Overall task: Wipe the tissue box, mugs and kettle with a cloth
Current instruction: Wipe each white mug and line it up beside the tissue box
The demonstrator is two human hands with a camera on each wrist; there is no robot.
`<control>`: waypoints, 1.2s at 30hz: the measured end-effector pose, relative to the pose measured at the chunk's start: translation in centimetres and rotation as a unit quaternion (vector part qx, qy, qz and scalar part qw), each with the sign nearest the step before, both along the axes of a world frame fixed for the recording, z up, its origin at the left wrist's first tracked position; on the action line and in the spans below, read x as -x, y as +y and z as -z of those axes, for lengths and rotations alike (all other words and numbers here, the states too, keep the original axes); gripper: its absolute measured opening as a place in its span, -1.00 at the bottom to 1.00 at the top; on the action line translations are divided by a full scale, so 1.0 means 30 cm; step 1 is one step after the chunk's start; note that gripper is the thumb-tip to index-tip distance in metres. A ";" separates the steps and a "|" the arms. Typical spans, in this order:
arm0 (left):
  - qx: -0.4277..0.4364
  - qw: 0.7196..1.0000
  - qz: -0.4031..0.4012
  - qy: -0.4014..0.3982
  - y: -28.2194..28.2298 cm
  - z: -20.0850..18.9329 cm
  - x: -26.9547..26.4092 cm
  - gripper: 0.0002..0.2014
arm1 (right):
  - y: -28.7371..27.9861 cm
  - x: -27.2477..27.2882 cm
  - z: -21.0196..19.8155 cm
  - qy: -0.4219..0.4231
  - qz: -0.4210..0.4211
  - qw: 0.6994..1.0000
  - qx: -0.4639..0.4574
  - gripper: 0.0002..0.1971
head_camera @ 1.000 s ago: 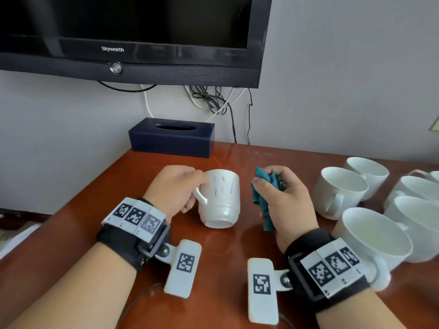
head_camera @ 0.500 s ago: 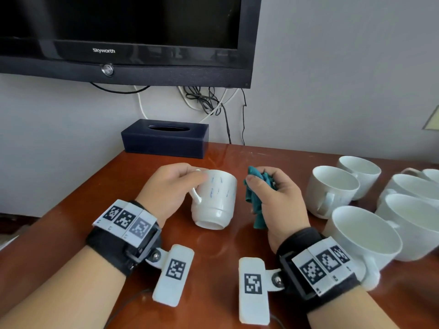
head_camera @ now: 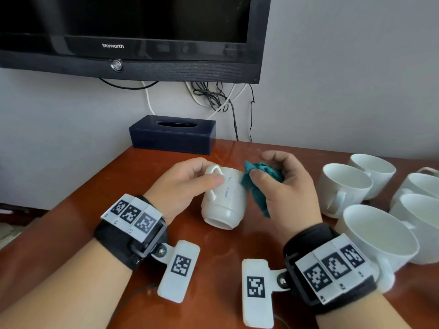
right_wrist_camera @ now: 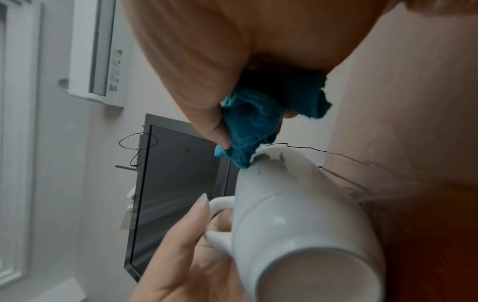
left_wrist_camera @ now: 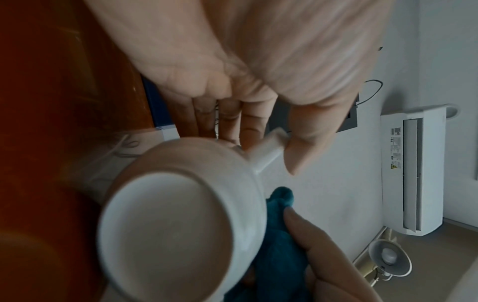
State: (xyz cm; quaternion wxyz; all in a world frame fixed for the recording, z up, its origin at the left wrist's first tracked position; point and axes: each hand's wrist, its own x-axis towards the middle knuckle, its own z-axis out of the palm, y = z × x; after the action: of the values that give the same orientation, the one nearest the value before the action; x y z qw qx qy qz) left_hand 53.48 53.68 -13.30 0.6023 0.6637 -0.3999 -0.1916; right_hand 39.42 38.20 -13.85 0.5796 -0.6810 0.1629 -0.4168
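Wall-mounted Skyworth television (head_camera: 133, 36): black, above and beyond both hands, cables hanging below its lower edge.

Reddish-brown wooden table (head_camera: 71, 224): beneath both forearms.

Dark blue tissue box (head_camera: 173, 134): beyond the left hand, against the wall, oval slot upward.

Cluster of white mugs (head_camera: 344, 186): upright on the table, to the right of the right hand, the nearest just beside the right wrist; handles facing various ways.

White mug with blue marks (head_camera: 225, 198): tipped over, base towards the wearer, mouth away, between the two hands and raised off the table as far as the wrist views show. Faint blue marks on the side wall next to the cloth.

Left hand (head_camera: 183, 186): grasping the marked mug at its handle; thumb laid over the handle's outer side, fingers extended behind the handle and along the wall in the left wrist view.

Right hand (head_camera: 287, 186): clenched around a bunched teal cloth (head_camera: 261, 184), thumb pinning it from the near side, fingers curled over the top; cloth tip touching the mug's wall near the rim, a loose end hanging below the palm.

Marker-tagged black wrist bands (head_camera: 133, 224): one on each wrist.
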 end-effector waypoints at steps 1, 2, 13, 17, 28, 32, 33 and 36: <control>-0.003 1.000 0.008 -0.007 0.001 0.002 -0.002 -0.60 | 0.003 0.003 -0.009 -0.002 -0.002 1.000 0.017 -0.75; -0.007 1.000 0.015 -0.014 0.002 0.002 -0.001 -0.61 | 0.008 0.006 -0.019 -0.003 -0.004 0.999 0.035 -0.74; -0.040 0.997 0.037 -0.059 0.016 -0.013 -0.004 -0.45 | 0.045 0.008 -0.050 0.080 0.016 0.979 0.188 -0.76; -0.037 0.997 0.048 -0.056 0.024 -0.019 -0.003 -0.50 | 0.050 0.003 -0.045 0.111 -0.009 0.976 0.186 -0.79; -0.054 0.994 -0.004 -0.099 0.032 -0.015 -0.033 -0.47 | 0.045 0.042 -0.024 0.164 -0.105 0.970 0.148 -0.78; -0.068 0.992 -0.007 -0.107 0.031 -0.014 -0.038 -0.43 | 0.050 0.040 -0.010 0.148 -0.095 0.976 0.128 -0.76; -0.069 0.992 -0.002 -0.104 0.031 -0.015 -0.038 -0.42 | 0.051 0.033 -0.008 0.138 -0.084 0.980 0.118 -0.76; -0.070 0.991 0.020 -0.111 0.030 -0.015 -0.036 -0.36 | 0.056 0.012 -0.017 0.110 -0.023 0.986 0.124 -0.78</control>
State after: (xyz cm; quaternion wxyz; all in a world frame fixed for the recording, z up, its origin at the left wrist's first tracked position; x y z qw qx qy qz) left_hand 54.56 54.59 -12.86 0.5023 0.7134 -0.4628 -0.1565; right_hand 39.08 39.87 -13.35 0.4789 -0.7926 0.1573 -0.3431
